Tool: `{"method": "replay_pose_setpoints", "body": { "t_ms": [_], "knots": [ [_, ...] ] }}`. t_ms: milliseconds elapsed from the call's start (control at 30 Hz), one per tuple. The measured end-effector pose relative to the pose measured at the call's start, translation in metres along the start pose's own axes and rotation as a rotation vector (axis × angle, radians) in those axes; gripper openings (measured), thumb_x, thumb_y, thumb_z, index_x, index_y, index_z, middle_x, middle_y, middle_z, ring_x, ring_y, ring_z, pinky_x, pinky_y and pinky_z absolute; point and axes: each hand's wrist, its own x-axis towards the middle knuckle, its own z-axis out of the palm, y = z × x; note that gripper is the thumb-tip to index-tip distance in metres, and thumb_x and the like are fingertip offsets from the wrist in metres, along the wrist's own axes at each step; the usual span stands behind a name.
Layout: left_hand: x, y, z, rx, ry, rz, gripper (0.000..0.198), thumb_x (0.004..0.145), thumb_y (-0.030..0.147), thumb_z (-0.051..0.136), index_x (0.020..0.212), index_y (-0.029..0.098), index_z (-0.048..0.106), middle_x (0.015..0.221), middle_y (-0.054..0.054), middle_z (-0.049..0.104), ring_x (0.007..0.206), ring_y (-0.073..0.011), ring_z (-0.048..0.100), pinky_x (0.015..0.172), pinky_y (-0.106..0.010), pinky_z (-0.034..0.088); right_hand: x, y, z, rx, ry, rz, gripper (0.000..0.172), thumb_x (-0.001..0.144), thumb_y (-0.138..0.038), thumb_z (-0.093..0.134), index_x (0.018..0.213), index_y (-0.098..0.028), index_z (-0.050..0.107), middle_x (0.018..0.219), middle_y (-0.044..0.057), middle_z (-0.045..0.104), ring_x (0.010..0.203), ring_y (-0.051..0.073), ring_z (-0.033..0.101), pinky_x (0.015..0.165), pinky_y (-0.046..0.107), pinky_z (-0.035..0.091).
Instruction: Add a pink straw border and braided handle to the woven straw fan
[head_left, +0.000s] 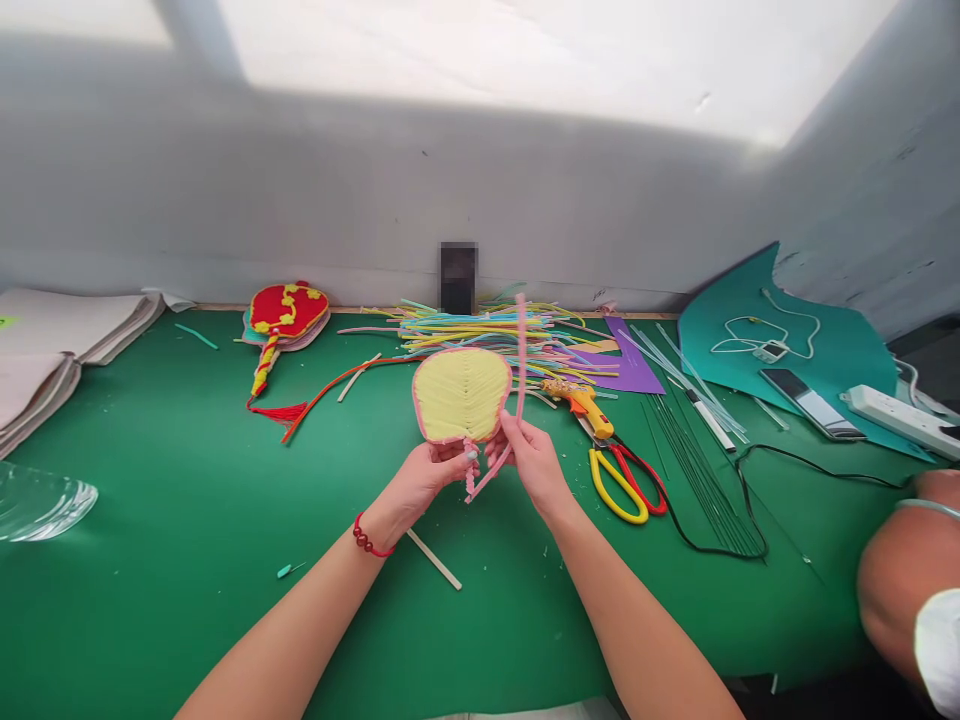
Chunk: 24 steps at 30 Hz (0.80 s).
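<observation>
My left hand (424, 480) pinches the lower edge of a small yellow woven fan (460, 393) with a pink border, held upright above the green table (187, 500). My right hand (531, 458) is closed on a pink pipe cleaner (520, 360) that rises beside the fan's right edge and bends down below my fingers. A red bead bracelet (365, 541) sits on my left wrist. Both hands meet at the fan's base.
A pile of coloured pipe cleaners (487, 335) lies behind the fan. A red and yellow finished fan (285, 315) with a tassel lies at left. Scissors (626, 480), a glue gun (581, 400), thin wires (697, 465), a phone (810, 403) and a power strip (896, 415) lie at right. Another person's arm (900, 580) is at far right.
</observation>
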Motion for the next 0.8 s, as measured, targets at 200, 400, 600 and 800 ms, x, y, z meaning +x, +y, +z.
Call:
{"method": "replay_pose_setpoints", "body": {
  "t_ms": [200, 400, 600, 800],
  "knots": [
    [-0.002, 0.003, -0.003, -0.216, 0.225, 0.08, 0.017, 0.063, 0.021, 0.078, 0.072, 0.015, 0.065, 0.072, 0.003, 0.059, 0.068, -0.0085, 0.058, 0.069, -0.021, 0.05, 0.004, -0.008, -0.017, -0.022, 0.126, -0.091, 0.051, 0.077, -0.063, 0.052, 0.058, -0.017, 0.064, 0.04, -0.004, 0.04, 0.037, 0.007, 0.035, 0.037, 0.022, 0.034],
    [-0.001, 0.004, -0.008, -0.275, 0.287, 0.102, 0.019, 0.064, 0.019, 0.077, 0.079, 0.016, 0.066, 0.076, 0.003, 0.061, 0.071, -0.0068, 0.059, 0.071, -0.02, 0.05, 0.001, -0.014, -0.017, 0.145, -0.011, 0.011, 0.043, 0.071, -0.059, 0.064, 0.061, -0.017, 0.059, 0.047, -0.001, 0.055, 0.043, 0.01, 0.051, 0.044, 0.024, 0.045],
    [0.001, 0.004, -0.005, -0.253, 0.221, 0.098, 0.015, 0.071, 0.026, 0.073, 0.076, 0.016, 0.063, 0.074, 0.002, 0.062, 0.072, -0.0086, 0.06, 0.072, -0.021, 0.05, 0.0, -0.014, -0.016, 0.26, -0.043, 0.019, 0.025, 0.064, -0.038, 0.078, 0.071, -0.018, 0.065, 0.061, -0.003, 0.059, 0.056, 0.008, 0.056, 0.059, 0.022, 0.053],
    [0.002, 0.001, -0.005, -0.466, 0.268, 0.004, 0.013, 0.072, 0.022, 0.072, 0.079, 0.015, 0.062, 0.068, 0.002, 0.062, 0.062, -0.006, 0.059, 0.063, -0.017, 0.05, -0.002, -0.009, -0.01, 0.247, -0.074, 0.03, 0.027, 0.07, -0.042, 0.072, 0.077, -0.017, 0.069, 0.071, 0.003, 0.069, 0.062, 0.012, 0.064, 0.061, 0.024, 0.055]
  ]
}}
